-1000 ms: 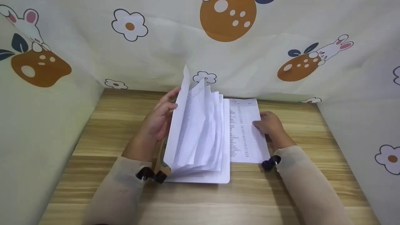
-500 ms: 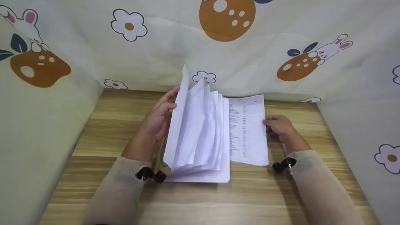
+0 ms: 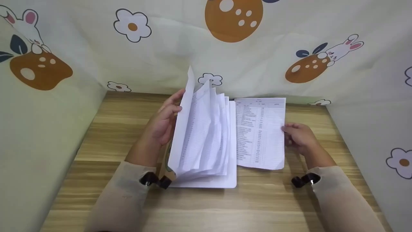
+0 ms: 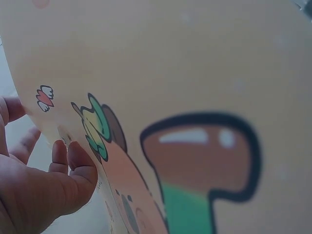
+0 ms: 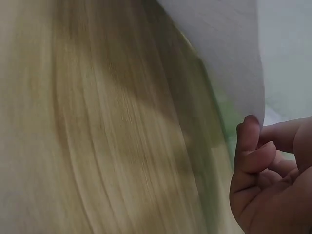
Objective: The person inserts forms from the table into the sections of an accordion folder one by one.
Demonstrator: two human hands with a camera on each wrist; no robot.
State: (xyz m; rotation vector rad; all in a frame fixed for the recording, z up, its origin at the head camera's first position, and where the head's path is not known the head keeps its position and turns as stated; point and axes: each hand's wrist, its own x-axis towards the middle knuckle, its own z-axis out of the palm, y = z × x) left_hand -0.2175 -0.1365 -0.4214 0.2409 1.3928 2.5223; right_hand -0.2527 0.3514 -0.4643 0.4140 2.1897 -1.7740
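In the head view a notebook (image 3: 233, 145) stands partly spread on the table, with several white pages (image 3: 206, 135) fanned out. My left hand (image 3: 164, 124) grips the raised left cover, its fingertips at the far edge. That cover (image 4: 209, 73) fills the left wrist view, tan with cartoon drawings. My right hand (image 3: 299, 137) pinches the right edge of a printed sheet (image 3: 260, 135) with columns of small text. The notebook hides the sheet's left edge. From the right wrist view, thumb and fingers pinch the paper (image 5: 219, 48) above the table.
The wood-grain table (image 3: 209, 209) is bounded by pale cloth walls (image 3: 173, 48) printed with flowers, rabbits and orange fruit. The back wall stands close behind the notebook and the sheet. Small black cameras (image 3: 164, 182) sit on both wrists.
My right hand has moved to the right with the sheet, and more of its printed face shows beside the notebook. The left hand and the notebook have stayed in place.
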